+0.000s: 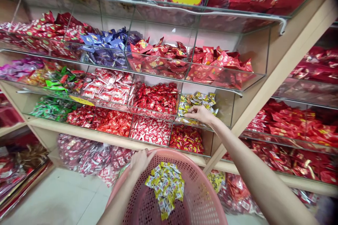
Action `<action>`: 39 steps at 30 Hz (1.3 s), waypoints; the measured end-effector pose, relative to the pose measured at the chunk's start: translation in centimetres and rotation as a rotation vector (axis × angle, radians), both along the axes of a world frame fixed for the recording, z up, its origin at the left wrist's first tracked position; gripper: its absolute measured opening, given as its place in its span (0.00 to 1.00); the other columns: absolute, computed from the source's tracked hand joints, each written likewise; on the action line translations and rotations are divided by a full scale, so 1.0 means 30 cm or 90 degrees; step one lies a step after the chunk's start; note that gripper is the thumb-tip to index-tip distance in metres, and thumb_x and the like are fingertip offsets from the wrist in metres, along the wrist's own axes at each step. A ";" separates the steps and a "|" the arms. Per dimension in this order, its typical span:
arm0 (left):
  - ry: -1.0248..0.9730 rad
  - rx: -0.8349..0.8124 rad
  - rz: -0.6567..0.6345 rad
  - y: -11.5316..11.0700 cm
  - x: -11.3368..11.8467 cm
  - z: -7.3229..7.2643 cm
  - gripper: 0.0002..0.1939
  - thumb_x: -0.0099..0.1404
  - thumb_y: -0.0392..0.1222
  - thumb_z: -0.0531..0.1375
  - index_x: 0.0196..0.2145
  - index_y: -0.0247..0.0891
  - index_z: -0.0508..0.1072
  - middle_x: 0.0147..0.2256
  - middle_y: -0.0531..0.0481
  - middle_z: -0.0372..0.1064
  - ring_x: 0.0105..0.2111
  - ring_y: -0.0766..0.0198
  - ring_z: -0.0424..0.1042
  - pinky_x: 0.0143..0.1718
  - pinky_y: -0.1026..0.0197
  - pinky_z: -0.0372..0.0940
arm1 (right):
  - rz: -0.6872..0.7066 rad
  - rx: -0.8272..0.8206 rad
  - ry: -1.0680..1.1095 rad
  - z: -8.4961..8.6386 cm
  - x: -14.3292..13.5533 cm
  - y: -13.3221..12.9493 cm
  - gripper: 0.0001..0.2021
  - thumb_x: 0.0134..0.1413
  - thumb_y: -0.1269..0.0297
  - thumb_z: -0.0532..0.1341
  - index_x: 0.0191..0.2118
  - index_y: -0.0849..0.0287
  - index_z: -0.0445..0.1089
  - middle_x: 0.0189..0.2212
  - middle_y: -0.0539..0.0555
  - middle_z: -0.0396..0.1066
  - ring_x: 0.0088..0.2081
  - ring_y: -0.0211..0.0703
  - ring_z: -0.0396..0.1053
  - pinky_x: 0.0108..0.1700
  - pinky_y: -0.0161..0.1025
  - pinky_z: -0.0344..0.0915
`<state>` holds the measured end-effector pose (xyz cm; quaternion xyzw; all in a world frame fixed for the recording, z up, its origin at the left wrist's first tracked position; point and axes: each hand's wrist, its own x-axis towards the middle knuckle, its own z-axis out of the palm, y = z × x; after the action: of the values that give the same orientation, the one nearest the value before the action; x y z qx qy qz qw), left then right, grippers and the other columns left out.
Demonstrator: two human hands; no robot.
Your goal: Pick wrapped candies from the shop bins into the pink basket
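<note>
Curling beside yellow-wrapped candies (202, 97), the right fingers (195, 115) nearly meet, any hold unclear.

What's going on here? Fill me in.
A person is handling small wrapped candies at a store shelf. Their left hand holds the rim of a pink basket, which has a pile of yellow-wrapped candies in it. Their right hand is in a shelf bin of similar yellow candies, beside a bin of red ones.
</note>
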<state>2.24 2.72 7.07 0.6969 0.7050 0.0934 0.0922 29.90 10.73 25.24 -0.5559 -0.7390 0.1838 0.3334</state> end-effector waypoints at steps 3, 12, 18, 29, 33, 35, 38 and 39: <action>0.001 0.007 -0.008 -0.001 -0.001 0.001 0.37 0.59 0.67 0.36 0.36 0.36 0.72 0.34 0.38 0.73 0.37 0.52 0.72 0.39 0.56 0.62 | 0.029 -0.022 0.017 -0.001 -0.003 0.008 0.22 0.29 0.47 0.66 0.27 0.62 0.68 0.15 0.40 0.51 0.19 0.29 0.48 0.21 0.30 0.45; -0.013 -0.001 -0.010 0.000 0.001 0.008 0.36 0.60 0.67 0.37 0.36 0.36 0.72 0.34 0.39 0.73 0.37 0.54 0.72 0.38 0.58 0.62 | 0.064 -0.016 0.019 0.000 -0.003 0.004 0.20 0.32 0.48 0.65 0.26 0.62 0.69 0.15 0.41 0.51 0.18 0.29 0.48 0.21 0.30 0.46; -0.018 0.000 -0.004 0.004 -0.001 -0.002 0.36 0.59 0.67 0.37 0.37 0.36 0.72 0.34 0.39 0.73 0.37 0.54 0.72 0.39 0.58 0.62 | 0.046 -0.010 0.026 0.014 -0.013 -0.015 0.18 0.35 0.49 0.63 0.22 0.63 0.70 0.15 0.45 0.60 0.19 0.30 0.53 0.23 0.31 0.51; -0.012 0.009 -0.006 -0.001 0.001 0.001 0.36 0.60 0.66 0.37 0.36 0.36 0.72 0.34 0.39 0.73 0.37 0.54 0.72 0.38 0.59 0.61 | -0.054 0.067 0.227 0.010 0.019 -0.019 0.20 0.34 0.48 0.65 0.23 0.63 0.69 0.22 0.51 0.69 0.24 0.34 0.61 0.30 0.34 0.59; -0.013 0.005 -0.009 0.001 0.002 0.001 0.36 0.60 0.67 0.37 0.36 0.36 0.72 0.33 0.39 0.73 0.37 0.53 0.72 0.38 0.58 0.62 | -0.069 0.059 0.254 0.013 0.023 -0.026 0.21 0.32 0.47 0.65 0.23 0.63 0.69 0.21 0.51 0.69 0.23 0.33 0.60 0.28 0.34 0.58; -0.012 0.009 -0.009 0.004 0.000 -0.005 0.36 0.59 0.67 0.37 0.36 0.36 0.72 0.33 0.40 0.73 0.37 0.52 0.72 0.38 0.57 0.62 | -0.073 0.068 0.253 0.015 0.021 -0.029 0.21 0.31 0.46 0.65 0.23 0.62 0.69 0.20 0.50 0.68 0.22 0.33 0.59 0.27 0.33 0.57; -0.013 0.015 -0.010 0.008 -0.003 -0.016 0.37 0.59 0.67 0.36 0.36 0.37 0.72 0.33 0.40 0.73 0.37 0.52 0.71 0.38 0.55 0.62 | -0.074 0.084 0.239 0.016 0.018 -0.034 0.22 0.32 0.45 0.65 0.22 0.62 0.68 0.19 0.49 0.67 0.21 0.33 0.57 0.25 0.33 0.55; -0.012 0.016 -0.011 0.009 -0.004 -0.018 0.37 0.59 0.67 0.36 0.36 0.37 0.72 0.33 0.40 0.73 0.37 0.52 0.72 0.38 0.55 0.62 | -0.074 0.091 0.235 0.016 0.018 -0.035 0.22 0.32 0.44 0.64 0.22 0.62 0.68 0.19 0.49 0.67 0.21 0.33 0.57 0.25 0.33 0.54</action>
<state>2.13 2.99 6.52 0.7030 0.6970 0.1085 0.0907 30.43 9.67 25.72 -0.5293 -0.6433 0.2101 0.5117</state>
